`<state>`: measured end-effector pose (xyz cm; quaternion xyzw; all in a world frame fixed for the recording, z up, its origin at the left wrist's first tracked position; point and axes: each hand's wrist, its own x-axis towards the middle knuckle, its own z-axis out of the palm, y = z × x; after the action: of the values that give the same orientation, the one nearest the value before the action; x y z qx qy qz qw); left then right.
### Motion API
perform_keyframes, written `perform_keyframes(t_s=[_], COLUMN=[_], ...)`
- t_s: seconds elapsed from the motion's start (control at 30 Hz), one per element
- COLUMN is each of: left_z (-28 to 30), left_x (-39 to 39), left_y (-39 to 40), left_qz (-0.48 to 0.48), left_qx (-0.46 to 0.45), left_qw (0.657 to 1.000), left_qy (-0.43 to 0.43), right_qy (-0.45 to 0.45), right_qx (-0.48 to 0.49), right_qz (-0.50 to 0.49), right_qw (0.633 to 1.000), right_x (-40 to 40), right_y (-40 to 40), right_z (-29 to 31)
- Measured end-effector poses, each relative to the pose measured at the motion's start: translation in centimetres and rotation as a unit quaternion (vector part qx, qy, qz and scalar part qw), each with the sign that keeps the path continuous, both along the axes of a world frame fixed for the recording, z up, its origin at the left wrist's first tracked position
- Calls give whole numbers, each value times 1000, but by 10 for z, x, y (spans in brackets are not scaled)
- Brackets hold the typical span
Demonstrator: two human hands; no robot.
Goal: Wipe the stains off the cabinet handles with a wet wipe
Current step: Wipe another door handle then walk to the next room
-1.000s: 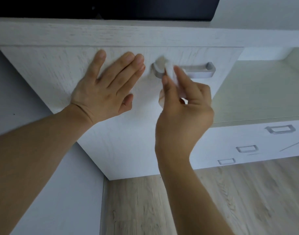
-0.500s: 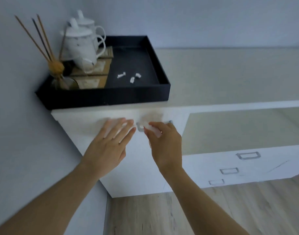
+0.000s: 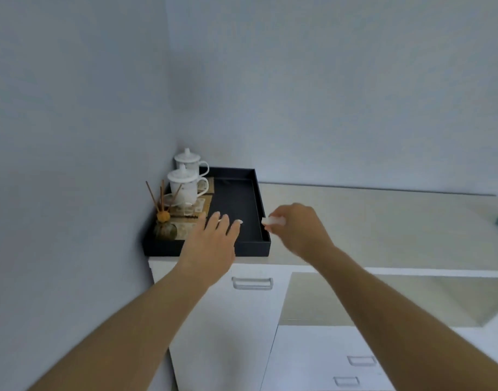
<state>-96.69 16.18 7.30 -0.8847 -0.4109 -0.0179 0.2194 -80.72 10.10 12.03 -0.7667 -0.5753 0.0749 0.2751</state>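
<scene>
Right hand (image 3: 295, 230) pinches wipe (image 3: 274, 220) over tray (image 3: 266, 241) rim, I judge to drop it; left hand (image 3: 211, 244) open above tray; handle (image 3: 252, 283) free below

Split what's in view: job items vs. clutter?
Job: wet wipe pinched in right hand; left hand; cabinet handle; drawer handles.
Clutter: black tray; lidded cups; reed diffuser.
</scene>
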Motion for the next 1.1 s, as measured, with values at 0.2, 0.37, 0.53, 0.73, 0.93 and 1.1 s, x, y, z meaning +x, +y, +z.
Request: perform_keyframes(t_s=[0.2, 0.37, 0.53, 0.73, 0.93, 1.1], left_z=[57, 80, 95, 104, 112, 122], left_x=[-14, -14, 1, 11, -19, -42], left_y=[-18, -40, -76, -137, -214, -279], left_qz=[53, 129, 224, 336, 443, 505], left_qx=[23, 40, 57, 50, 52, 67], left_qw=[998, 991, 973, 940, 895, 860], left_qy=[19, 17, -11, -34, 6, 16], right_qy=[-68, -147, -168, -182, -155, -127], right_qx=[33, 29, 57, 94, 125, 144], right_qz=[57, 136, 229, 351, 459, 521], right_qw=[995, 979, 957, 914, 866, 832], right_x=[-4, 7, 17, -7, -52, -93], right_y=[1, 4, 1, -30, -78, -128], right_z=[60, 81, 99, 109, 116, 119])
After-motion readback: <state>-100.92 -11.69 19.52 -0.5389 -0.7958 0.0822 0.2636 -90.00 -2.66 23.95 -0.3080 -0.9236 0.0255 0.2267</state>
